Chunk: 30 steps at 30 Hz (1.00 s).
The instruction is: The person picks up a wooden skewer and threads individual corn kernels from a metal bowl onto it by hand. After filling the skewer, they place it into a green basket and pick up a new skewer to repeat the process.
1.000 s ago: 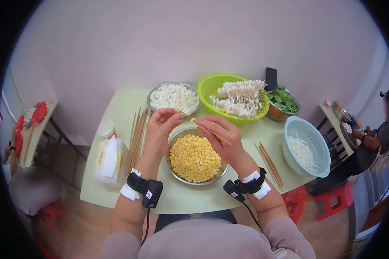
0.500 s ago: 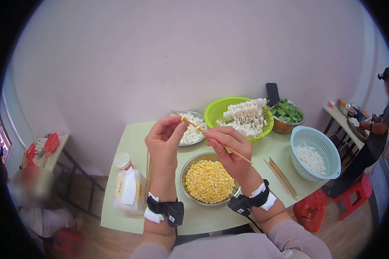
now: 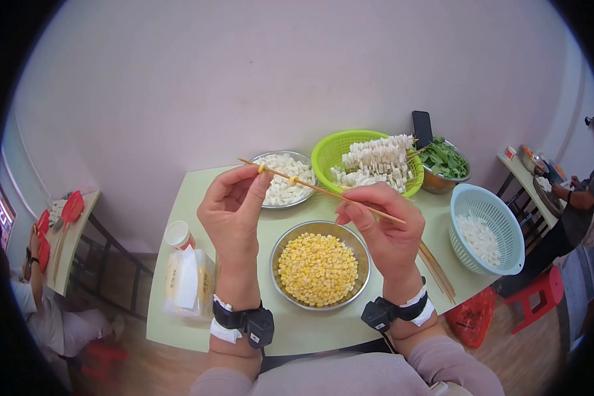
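A thin wooden skewer (image 3: 320,190) slants between my two hands, carrying a couple of yellow corn kernels (image 3: 293,179) near its upper left end. My left hand (image 3: 234,204) pinches a kernel on the skewer just behind the tip. Toward the lower right end, my right hand (image 3: 388,221) grips the skewer between thumb and fingers. Below them, a metal bowl (image 3: 275,280) is filled with loose corn kernels (image 3: 318,269). More bare skewers (image 3: 437,272) lie on the table beside my right wrist.
Behind stand a plate of white cubes (image 3: 287,191), a green basket (image 3: 321,158) with white skewered pieces, a phone (image 3: 422,129) and a bowl of leaves (image 3: 444,158). A blue basket (image 3: 457,224) is right; tissues (image 3: 188,284) and a cup (image 3: 178,235) left. Other people work at side tables.
My right hand has slid down the skewer toward its lower end, away from the kernels. My hands are farther apart, and my left hand has shifted slightly left.
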Motion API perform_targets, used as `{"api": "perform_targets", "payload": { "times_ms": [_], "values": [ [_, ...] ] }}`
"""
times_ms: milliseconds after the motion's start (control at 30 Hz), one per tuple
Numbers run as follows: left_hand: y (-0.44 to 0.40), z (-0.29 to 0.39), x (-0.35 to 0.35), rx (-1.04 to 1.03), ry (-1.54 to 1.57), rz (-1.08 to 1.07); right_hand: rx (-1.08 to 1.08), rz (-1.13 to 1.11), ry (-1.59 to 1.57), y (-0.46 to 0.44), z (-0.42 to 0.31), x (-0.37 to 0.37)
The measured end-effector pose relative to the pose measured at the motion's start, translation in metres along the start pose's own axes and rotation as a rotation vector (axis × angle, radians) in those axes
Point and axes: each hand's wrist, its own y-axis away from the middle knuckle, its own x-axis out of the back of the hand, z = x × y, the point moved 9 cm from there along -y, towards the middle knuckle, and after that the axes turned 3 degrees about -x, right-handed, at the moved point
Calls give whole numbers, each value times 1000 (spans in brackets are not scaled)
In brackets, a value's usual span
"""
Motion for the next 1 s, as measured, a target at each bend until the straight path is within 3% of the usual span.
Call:
{"api": "perform_targets", "payload": {
  "times_ms": [133, 300, 433, 500, 533, 600, 1000],
  "values": [
    [0, -1, -3, -3, -24, -15, 5, 13, 43, 0, 2, 2],
    [3, -8, -12, 46, 26, -77, 173, -18, 197, 2, -4, -11],
    [5, -9, -19, 88, 37, -131, 150, 12, 170, 2, 1, -8],
    [6, 23, -26, -280, -372, -157, 130, 30, 138, 2, 5, -5],
    [6, 25, -27, -278, -372, -159, 129, 32, 139, 2, 4, -5],
    [16, 47, -42, -575, -652, -239, 137, 17, 151, 1, 0, -5],
    [18, 36, -48, -553, -751, -347, 62, -28, 219, -4, 2, -3]
  ]
}}
